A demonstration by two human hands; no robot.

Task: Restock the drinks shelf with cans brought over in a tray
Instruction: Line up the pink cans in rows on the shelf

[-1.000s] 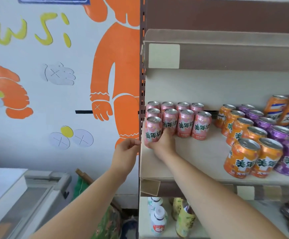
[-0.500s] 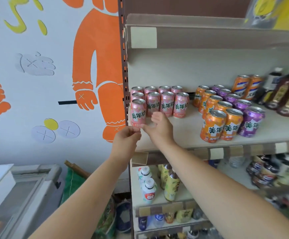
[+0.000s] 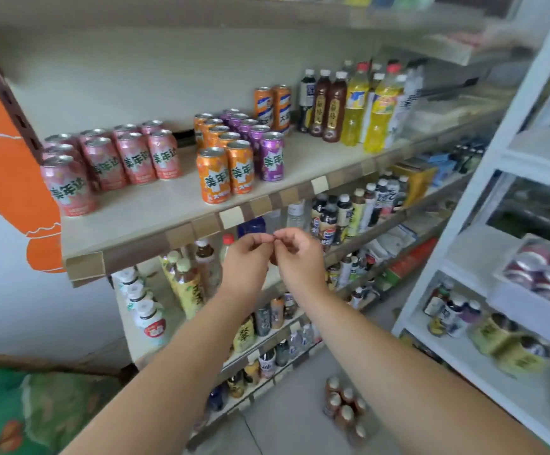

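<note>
The drinks shelf [image 3: 181, 205] holds pink cans [image 3: 112, 159] at its left end; the nearest pink can [image 3: 70, 187] stands alone at the front. Orange cans [image 3: 212, 175] and purple cans [image 3: 272, 156] stand in rows further right. My left hand [image 3: 245, 266] and my right hand [image 3: 299, 257] hover below the shelf's front edge. Their fingers are curled and their fingertips meet each other. I see nothing held in either hand. At the right a white tray [image 3: 526, 305] with several cans [image 3: 549, 272] sits on a white rack.
Tall bottles [image 3: 355, 106] fill the right part of the drinks shelf. Lower shelves [image 3: 267, 339] are packed with bottles. A wrapped pack of bottles [image 3: 342, 408] stands on the floor. The white rack [image 3: 464, 224] closes off the right side. A green bag [image 3: 20, 412] lies at bottom left.
My right hand let go of the front pink can and drew back. Both hands came down below the shelf edge and met. The view swung right, bringing the tray into sight.
</note>
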